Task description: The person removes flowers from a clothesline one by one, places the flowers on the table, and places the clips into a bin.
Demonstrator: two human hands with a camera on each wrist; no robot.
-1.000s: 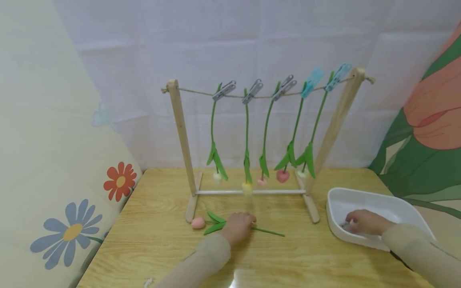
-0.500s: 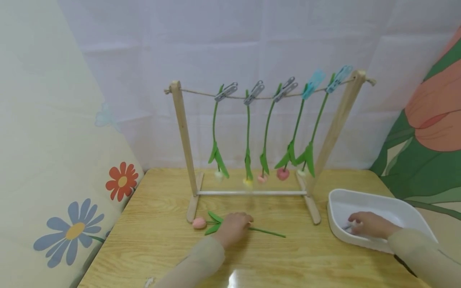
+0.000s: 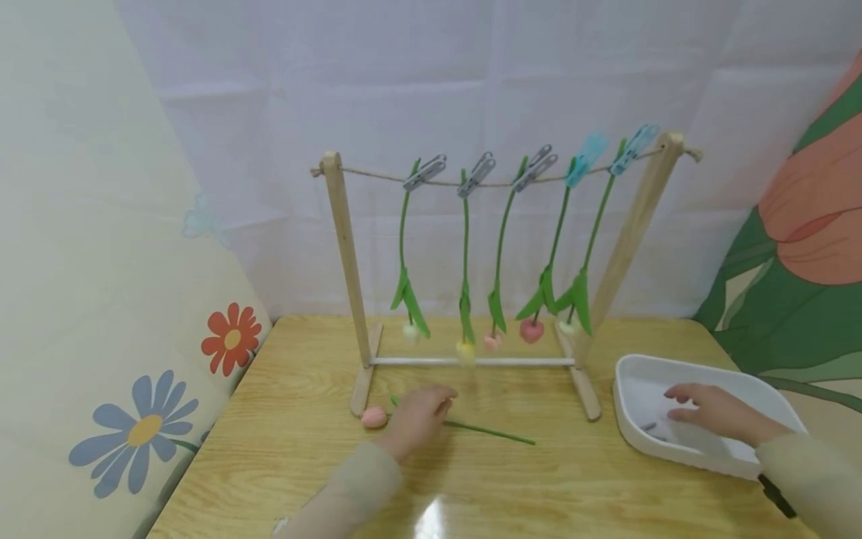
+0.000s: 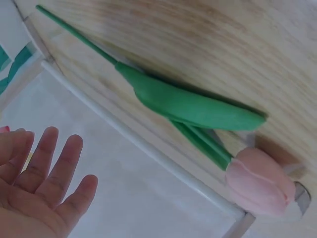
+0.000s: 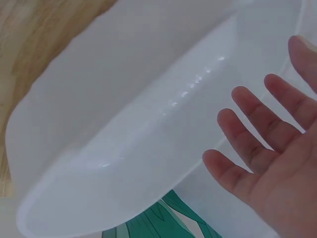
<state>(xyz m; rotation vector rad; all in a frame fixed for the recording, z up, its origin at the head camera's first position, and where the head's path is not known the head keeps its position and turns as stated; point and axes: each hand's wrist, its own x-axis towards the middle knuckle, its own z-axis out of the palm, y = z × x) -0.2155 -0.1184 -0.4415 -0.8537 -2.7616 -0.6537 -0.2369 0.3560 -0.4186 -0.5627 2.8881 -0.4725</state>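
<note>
The left hand (image 3: 416, 419) is poised over the pink tulip (image 4: 193, 106), its fingers loosely extended and slightly parted, with nothing in them; the left wrist view shows a gap between hand and flower. That tulip lies flat on the worktop (image 3: 539, 494) in front of the wooden frame (image 3: 345, 247), bloom to the left, near the frame's left foot, and stem to the right. The right hand (image 3: 727, 413) is over the white tray (image 3: 694, 454), to the right of the frame, with its fingers well spread and gently bent and the palm bare, holding nothing. Small grey pieces (image 3: 649, 427) lie on the tray's bottom just beyond the fingertips, too small to make out in detail. Along the cord (image 3: 373, 174) strung between the frame's posts, three grey clothespins (image 3: 477, 174) and two blue clothespins (image 3: 587, 159) grip the stems of five tulips that hang bloom down. From left to right these are a white tulip (image 3: 410, 333), a yellow tulip (image 3: 466, 352) with a blurred bloom, a pale pink tulip (image 3: 494, 341), a deep pink tulip (image 3: 531, 330) and a cream tulip (image 3: 567, 327).
</note>
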